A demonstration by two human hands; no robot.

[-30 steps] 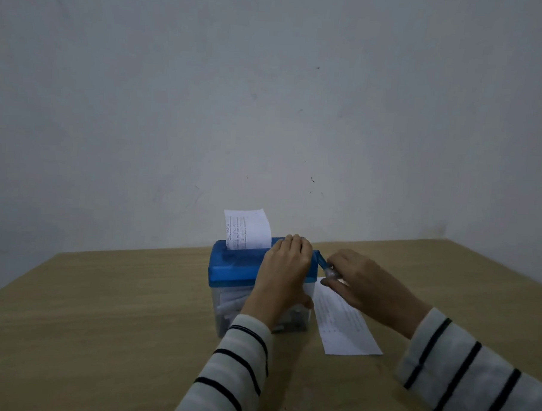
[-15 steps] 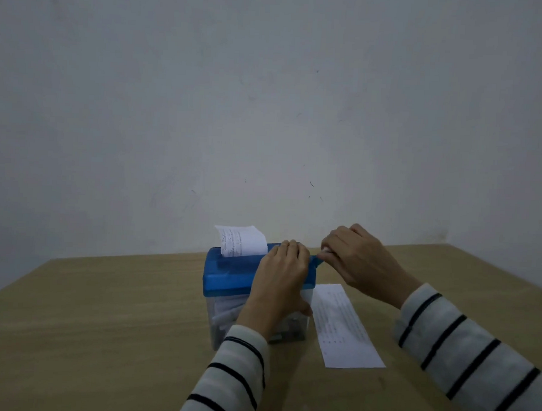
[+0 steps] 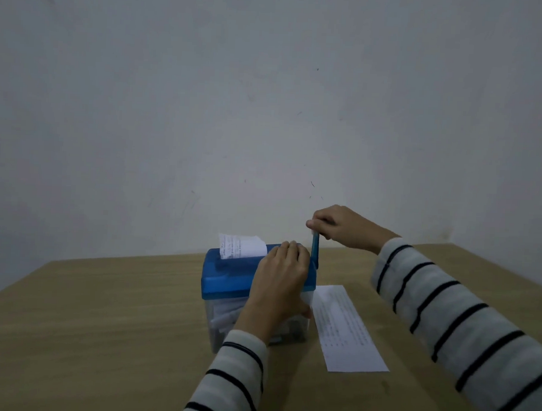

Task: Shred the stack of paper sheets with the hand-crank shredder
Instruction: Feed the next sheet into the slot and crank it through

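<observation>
We are partway through the job. The hand-crank shredder (image 3: 238,275), a blue lid on a clear bin, stands on the wooden surface (image 3: 103,322) just in front of us, and a sheet (image 3: 241,246) sits in its top slot with only a short, curled end showing above the lid, so we judge most of that sheet has gone through the cutters. White shreds (image 3: 224,318) lie heaped inside the clear bin, filling part of it, which tells us some shredding is done. The crank (image 3: 315,247) on the lid's right end stands nearly upright; our right hand (image 3: 340,227) holds its top, the grip pinching the handle between thumb and curled fingers. Our left hand (image 3: 280,283) lies over the right part of the lid, fingers curled over the far edge and thumb down the near wall of the bin, the grip clasping the shredder to steady it. Just right of the bin, touching or nearly touching its base, the remaining paper (image 3: 348,330) lies flat on the surface; we cannot tell whether it is one sheet or several stacked. So what is left, as we judge it: finishing the sheet in the slot, then feeding and cranking through whatever lies beside the bin.
</observation>
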